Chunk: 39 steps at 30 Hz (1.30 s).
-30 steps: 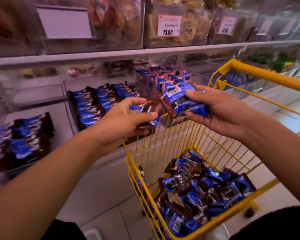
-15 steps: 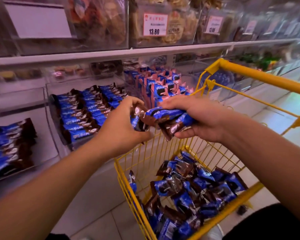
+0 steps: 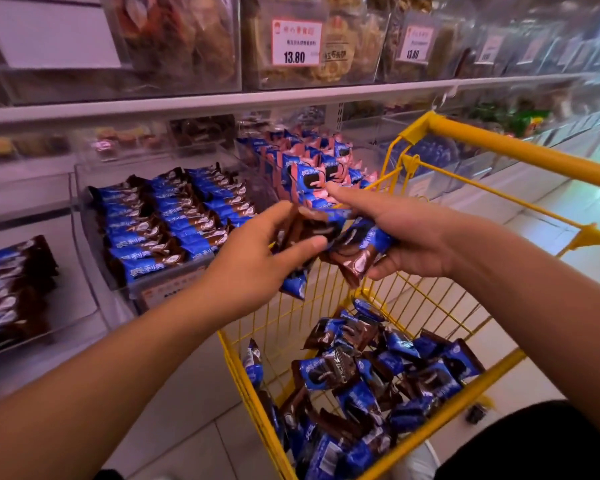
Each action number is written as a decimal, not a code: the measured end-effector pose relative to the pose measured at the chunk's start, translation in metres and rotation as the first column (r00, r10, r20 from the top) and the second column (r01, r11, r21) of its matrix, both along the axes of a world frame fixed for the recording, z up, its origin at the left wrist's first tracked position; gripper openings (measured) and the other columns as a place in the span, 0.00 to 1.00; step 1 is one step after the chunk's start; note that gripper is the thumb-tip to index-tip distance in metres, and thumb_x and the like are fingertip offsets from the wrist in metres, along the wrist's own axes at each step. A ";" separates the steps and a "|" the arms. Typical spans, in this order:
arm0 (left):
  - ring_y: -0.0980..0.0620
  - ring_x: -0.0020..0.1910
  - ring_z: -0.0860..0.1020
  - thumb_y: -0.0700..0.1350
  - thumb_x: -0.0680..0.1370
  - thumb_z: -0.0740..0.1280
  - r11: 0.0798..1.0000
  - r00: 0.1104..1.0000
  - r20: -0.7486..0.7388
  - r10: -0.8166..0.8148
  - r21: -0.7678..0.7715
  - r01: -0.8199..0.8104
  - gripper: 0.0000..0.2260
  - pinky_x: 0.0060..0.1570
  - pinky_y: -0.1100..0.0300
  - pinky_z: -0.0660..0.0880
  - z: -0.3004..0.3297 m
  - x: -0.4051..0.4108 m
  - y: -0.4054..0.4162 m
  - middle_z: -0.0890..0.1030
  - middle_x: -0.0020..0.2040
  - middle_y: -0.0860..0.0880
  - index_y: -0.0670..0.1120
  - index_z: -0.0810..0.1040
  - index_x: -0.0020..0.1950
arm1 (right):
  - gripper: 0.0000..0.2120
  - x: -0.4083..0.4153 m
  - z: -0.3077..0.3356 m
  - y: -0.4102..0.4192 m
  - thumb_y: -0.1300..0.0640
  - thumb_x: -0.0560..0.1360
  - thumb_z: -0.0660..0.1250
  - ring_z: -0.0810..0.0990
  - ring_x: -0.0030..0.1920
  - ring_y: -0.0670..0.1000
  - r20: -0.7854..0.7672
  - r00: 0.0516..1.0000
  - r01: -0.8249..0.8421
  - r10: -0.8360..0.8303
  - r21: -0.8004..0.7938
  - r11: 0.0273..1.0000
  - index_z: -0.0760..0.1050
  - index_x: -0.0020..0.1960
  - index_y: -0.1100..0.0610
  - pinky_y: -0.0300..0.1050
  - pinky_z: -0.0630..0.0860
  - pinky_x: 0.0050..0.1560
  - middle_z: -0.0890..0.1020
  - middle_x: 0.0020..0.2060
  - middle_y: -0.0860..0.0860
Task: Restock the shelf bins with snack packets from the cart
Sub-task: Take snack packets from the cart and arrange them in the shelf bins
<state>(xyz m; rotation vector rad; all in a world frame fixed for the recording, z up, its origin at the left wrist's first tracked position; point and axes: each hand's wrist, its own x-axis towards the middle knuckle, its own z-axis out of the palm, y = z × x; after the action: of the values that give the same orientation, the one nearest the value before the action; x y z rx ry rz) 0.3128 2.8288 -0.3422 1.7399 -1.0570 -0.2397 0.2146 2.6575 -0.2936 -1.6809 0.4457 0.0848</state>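
Both hands are mid-frame over the yellow wire cart (image 3: 471, 131); the right hand (image 3: 406, 237) grips a loose bunch of blue-and-brown foil snack packets (image 3: 355, 252), the left hand (image 3: 257, 261) pinches some out of it; honestly one could slip back into the cart before reaching the clear plastic bin (image 3: 174, 282) centre-left, since that bunch looks barely held.

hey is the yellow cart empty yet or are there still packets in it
Not empty. A loose heap of blue-and-brown packets lies in the bottom of the yellow cart.

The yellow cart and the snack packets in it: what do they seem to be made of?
Yellow cart: likely metal wire with glossy yellow coating, judging by its thin rigid bars. Snack packets: apparently thin shiny plastic film, crinkled and reflecting light, printed blue and brown.
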 end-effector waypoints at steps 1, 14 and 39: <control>0.58 0.32 0.78 0.55 0.75 0.70 1.000 0.975 -0.222 -0.008 -0.028 0.002 0.08 0.28 0.60 0.73 0.003 0.000 0.001 0.83 0.40 0.56 0.61 0.78 0.53 | 0.22 -0.002 0.001 -0.003 0.35 0.71 0.70 0.81 0.29 0.48 0.042 0.998 -0.042 0.041 0.007 0.999 0.83 0.53 0.52 0.39 0.78 0.26 0.85 0.39 0.55; 0.53 0.46 0.85 0.46 0.59 0.82 0.990 0.976 -0.216 0.033 0.139 -0.002 0.34 0.45 0.61 0.82 0.014 0.012 0.028 0.84 0.52 0.49 0.58 0.73 0.61 | 0.21 -0.003 -0.001 -0.014 0.46 0.70 0.74 0.79 0.27 0.46 0.016 0.975 -0.217 0.220 -0.105 0.970 0.81 0.58 0.57 0.37 0.75 0.23 0.82 0.34 0.52; 0.42 0.52 0.83 0.40 0.64 0.72 0.978 0.503 -0.849 -0.160 -0.205 -0.036 0.21 0.54 0.43 0.80 0.024 0.007 0.029 0.84 0.55 0.39 0.43 0.83 0.57 | 0.22 0.001 0.003 0.012 0.64 0.70 0.71 0.86 0.45 0.52 0.365 0.928 -0.197 0.079 0.296 0.935 0.76 0.64 0.62 0.43 0.83 0.40 0.85 0.50 0.57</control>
<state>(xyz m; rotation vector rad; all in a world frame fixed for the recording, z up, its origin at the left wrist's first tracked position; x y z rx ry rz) 0.3198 2.8580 -0.3187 1.1173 -0.3459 -0.9281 0.2158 2.6693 -0.2906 -1.3577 0.0368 -0.0337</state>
